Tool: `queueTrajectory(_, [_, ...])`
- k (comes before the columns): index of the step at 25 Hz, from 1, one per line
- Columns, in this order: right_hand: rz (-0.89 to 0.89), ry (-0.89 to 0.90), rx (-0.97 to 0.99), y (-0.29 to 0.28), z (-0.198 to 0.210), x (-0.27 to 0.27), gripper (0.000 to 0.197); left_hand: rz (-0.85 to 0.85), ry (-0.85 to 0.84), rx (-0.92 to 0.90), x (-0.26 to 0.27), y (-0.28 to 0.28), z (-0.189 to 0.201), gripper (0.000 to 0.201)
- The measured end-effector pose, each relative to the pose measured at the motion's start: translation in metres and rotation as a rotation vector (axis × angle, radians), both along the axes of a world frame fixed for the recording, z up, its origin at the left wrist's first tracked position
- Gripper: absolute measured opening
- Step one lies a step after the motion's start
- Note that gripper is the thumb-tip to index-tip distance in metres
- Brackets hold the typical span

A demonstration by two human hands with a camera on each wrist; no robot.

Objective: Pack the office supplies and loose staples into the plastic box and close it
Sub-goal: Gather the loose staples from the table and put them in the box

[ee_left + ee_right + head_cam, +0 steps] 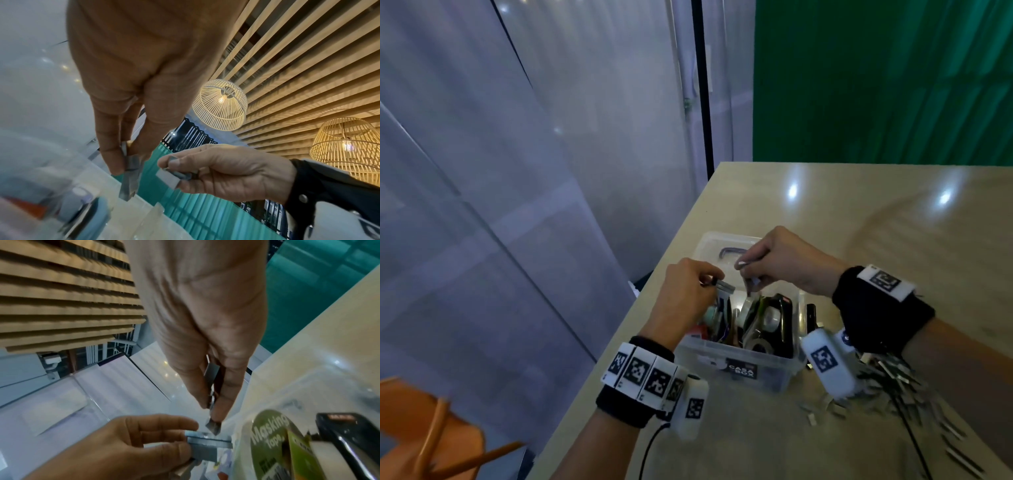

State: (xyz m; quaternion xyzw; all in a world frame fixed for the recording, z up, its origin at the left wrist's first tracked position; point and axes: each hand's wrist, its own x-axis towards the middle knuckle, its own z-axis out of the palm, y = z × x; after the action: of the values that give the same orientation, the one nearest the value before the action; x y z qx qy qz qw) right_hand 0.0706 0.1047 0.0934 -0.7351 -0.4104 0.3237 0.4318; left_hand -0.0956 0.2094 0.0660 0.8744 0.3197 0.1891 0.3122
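Observation:
A clear plastic box (pixel 736 361) labelled CASA BOX stands open on the table, packed with a masking tape roll (pixel 273 444), a black stapler (pixel 779 317) and other supplies. Above its far end my left hand (pixel 690 291) pinches a strip of staples (pixel 724 286), the same staple strip (pixel 209 443) showing near the tape. My right hand (pixel 770 262) pinches more staple strips (pixel 213 378) over the box; these strips (pixel 176 174) also show beside the left hand's strips (pixel 130 177). The clear lid (pixel 722 248) lies behind the box.
A heap of loose staple strips (pixel 893 387) lies on the wooden table (pixel 893 240) right of the box, under my right wrist. The table's left edge drops to a pale floor; an orange chair (pixel 424 431) stands below left. A green curtain hangs behind.

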Motion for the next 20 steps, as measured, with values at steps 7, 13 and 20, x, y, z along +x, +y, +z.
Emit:
queueTrajectory(7, [-0.098,-0.083,-0.093,0.025,-0.024,-0.005,0.003,-0.072,0.062,0.044,0.007,0.004,-0.012,0.03])
queueTrajectory(13, [-0.036,-0.296,-0.23,0.029,-0.017,-0.012,0.004,-0.097,0.079,0.066,0.01,0.005,-0.016,0.031])
queueTrajectory(20, [0.028,-0.412,-0.359,0.029,-0.009,-0.013,0.012,-0.128,0.105,0.109,0.023,0.001,-0.014,0.03])
